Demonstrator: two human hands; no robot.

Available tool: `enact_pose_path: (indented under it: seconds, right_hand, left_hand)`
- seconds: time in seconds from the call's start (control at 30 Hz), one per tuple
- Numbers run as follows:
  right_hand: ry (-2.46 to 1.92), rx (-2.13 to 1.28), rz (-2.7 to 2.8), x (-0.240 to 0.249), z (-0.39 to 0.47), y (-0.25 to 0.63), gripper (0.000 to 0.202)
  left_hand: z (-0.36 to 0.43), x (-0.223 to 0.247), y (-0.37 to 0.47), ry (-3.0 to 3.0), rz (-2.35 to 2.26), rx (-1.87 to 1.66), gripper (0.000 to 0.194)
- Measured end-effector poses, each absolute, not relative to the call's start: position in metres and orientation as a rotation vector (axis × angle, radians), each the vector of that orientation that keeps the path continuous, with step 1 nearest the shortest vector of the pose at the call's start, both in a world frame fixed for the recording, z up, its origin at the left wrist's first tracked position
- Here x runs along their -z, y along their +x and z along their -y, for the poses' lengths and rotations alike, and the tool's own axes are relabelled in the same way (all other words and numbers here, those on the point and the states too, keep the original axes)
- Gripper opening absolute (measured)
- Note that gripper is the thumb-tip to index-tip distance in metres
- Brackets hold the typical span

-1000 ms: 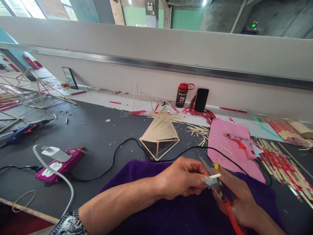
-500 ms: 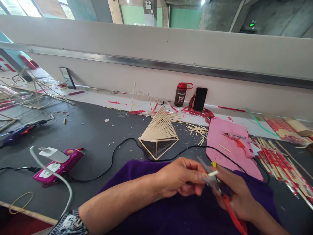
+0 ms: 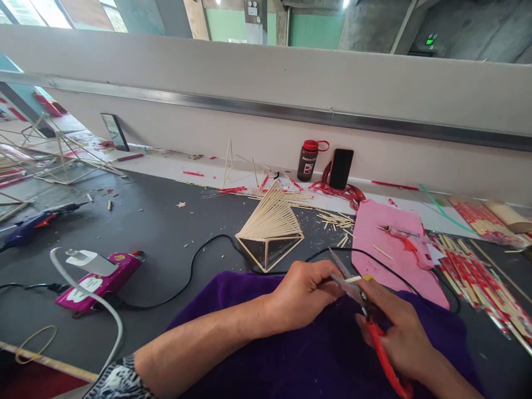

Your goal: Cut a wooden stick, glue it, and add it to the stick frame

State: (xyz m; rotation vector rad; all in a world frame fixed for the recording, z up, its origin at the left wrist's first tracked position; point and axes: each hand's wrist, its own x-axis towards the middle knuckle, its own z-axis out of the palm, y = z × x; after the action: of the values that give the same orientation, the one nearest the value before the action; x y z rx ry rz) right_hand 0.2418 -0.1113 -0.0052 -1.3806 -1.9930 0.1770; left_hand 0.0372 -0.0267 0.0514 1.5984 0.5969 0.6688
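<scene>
My left hand (image 3: 305, 293) pinches a short pale wooden stick (image 3: 353, 279) and holds it between the blades of red-handled scissors (image 3: 374, 332). My right hand (image 3: 394, 332) grips the scissor handles. Both hands hover over a purple cloth (image 3: 307, 354) at the near table edge. Just beyond them stands a fan-shaped model of glued sticks (image 3: 272, 224) on a triangular stick base.
A magenta glue gun (image 3: 102, 277) with a black cord lies at left, a blue one (image 3: 29, 224) farther left. A pink sheet (image 3: 386, 244) carries a second red tool (image 3: 401, 235). Wrapped chopsticks (image 3: 477, 271) lie at right. A bottle (image 3: 306, 160) and phone (image 3: 341, 169) stand at the wall.
Both hands have lifted slightly away from me with the stick and scissors. The scissor blades now stand wider apart around the stick.
</scene>
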Motion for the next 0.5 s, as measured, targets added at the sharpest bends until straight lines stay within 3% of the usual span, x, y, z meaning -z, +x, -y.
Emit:
enact_pose_path:
  seconds: [0.1, 0.5]
  right_hand:
    - [-1.331, -0.159, 1.999, 0.006, 0.113, 0.244, 0.064]
    - [-1.182, -0.182, 2.138, -0.005, 0.111, 0.251, 0.066]
  left_hand:
    - [0.027, -0.054, 0.037, 1.422, -0.597, -0.577, 0.004]
    - [0.027, -0.063, 0.034, 0.89, -0.474, -0.195, 0.028]
